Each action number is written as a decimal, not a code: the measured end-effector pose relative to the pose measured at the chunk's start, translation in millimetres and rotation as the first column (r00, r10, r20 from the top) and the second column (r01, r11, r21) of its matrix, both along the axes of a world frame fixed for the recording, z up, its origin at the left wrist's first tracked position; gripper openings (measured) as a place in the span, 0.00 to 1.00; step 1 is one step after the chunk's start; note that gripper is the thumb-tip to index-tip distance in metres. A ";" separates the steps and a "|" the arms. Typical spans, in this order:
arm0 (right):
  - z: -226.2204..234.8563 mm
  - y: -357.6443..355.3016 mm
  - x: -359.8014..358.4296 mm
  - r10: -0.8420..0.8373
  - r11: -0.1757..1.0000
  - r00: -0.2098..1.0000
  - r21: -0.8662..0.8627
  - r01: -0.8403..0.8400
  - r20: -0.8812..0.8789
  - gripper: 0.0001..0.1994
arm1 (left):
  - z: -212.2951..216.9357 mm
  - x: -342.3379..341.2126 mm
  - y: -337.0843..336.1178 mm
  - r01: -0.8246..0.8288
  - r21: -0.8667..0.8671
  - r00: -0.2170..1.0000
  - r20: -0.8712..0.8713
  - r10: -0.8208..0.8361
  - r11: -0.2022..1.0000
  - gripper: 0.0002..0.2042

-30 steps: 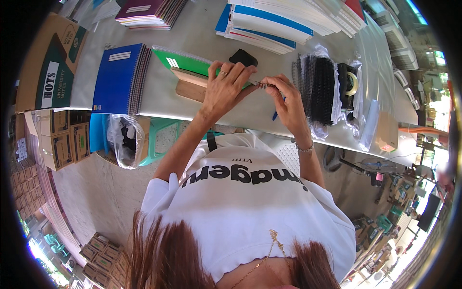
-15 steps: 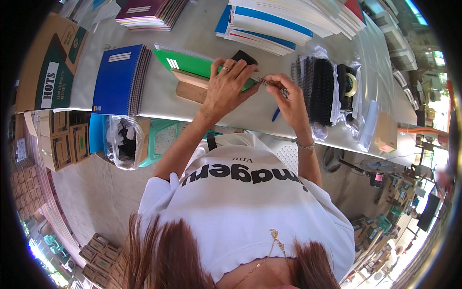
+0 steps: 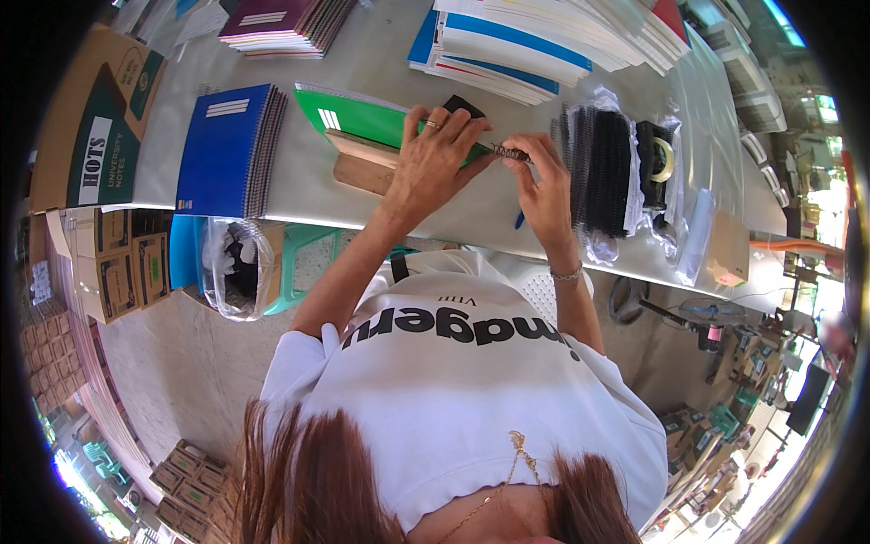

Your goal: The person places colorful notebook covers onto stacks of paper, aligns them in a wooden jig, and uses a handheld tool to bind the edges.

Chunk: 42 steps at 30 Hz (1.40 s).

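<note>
A green notebook [image 3: 367, 118] stands tilted on edge against a wooden block [image 3: 362, 170] on the table. My left hand [image 3: 430, 154] grips its right end, fingers over the top. At that end's corner a dark spiral binding coil [image 3: 513, 155] sticks out, pinched between the thumb and fingers of my right hand [image 3: 544, 177]. How far the coil runs into the notebook is hidden by my left hand. Just behind my left fingers lies a small black object [image 3: 464, 107]. A blue pen-like thing [image 3: 520, 219] shows beside my right wrist.
Blue spiral notebooks [image 3: 222, 150] are stacked at the left, maroon ones [image 3: 281, 23] behind. Blue-edged paper stacks [image 3: 517, 41] fill the back. Black coils [image 3: 603, 168] lie in plastic at the right, near a tape roll [image 3: 663, 160]. A cardboard box [image 3: 95, 118] stands far left.
My right hand has turned slightly and shifted its pinch on the coil; less of the coil shows past the fingers. My left hand and the notebook have moved very slightly right.
</note>
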State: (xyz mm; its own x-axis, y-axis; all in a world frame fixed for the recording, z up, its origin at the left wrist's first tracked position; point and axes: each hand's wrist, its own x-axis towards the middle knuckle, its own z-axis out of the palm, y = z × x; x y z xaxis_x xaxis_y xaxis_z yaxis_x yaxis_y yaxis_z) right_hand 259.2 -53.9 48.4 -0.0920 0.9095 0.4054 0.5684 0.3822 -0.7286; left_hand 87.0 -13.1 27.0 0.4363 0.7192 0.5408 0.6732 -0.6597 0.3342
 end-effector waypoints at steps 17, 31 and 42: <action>-4.1 2.3 7.6 0.030 0.999 0.994 -0.036 -0.027 0.102 0.12 | -0.3 2.9 1.6 0.005 -0.028 1.000 0.020 -0.004 1.000 0.18; -0.8 5.8 11.7 0.065 0.996 0.991 -0.074 -0.057 0.118 0.11 | -1.2 3.2 2.5 0.009 -0.036 1.000 0.012 -0.008 0.999 0.18; 5.3 10.9 0.5 0.003 1.000 0.998 -0.016 -0.002 0.061 0.12 | 8.2 -6.4 4.9 0.099 -0.057 0.995 -0.008 -0.099 0.993 0.16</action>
